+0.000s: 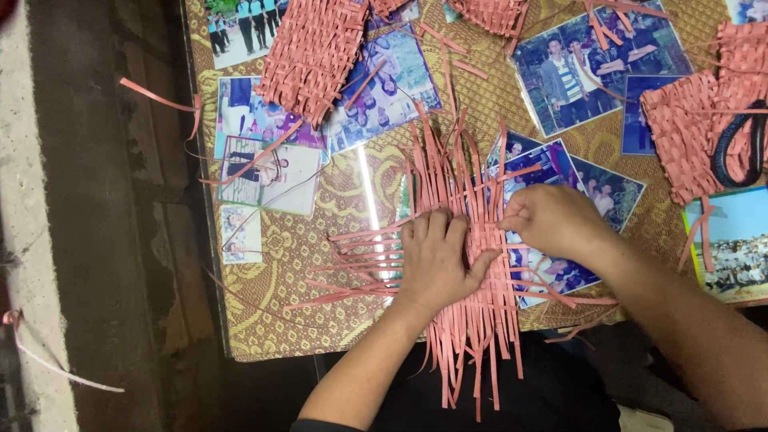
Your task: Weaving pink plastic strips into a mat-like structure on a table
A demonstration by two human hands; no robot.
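A half-woven mat of pink strips [460, 180] lies on the glass-topped table, with loose strip ends fanning out toward the far side, the left and over the near edge. My left hand [436, 260] lies flat on the woven middle, pressing it down. My right hand [552, 220] is just right of it, fingers pinched on a pink strip [520, 172] at the mat's right edge.
Finished pink woven pieces lie at the top left [312, 52], top middle [492, 14] and right [688, 132]. Black scissor handles [740, 144] rest on the right piece. Photographs [596, 68] sit under the glass over a gold patterned cloth [280, 256]. The table's left edge meets a dark floor.
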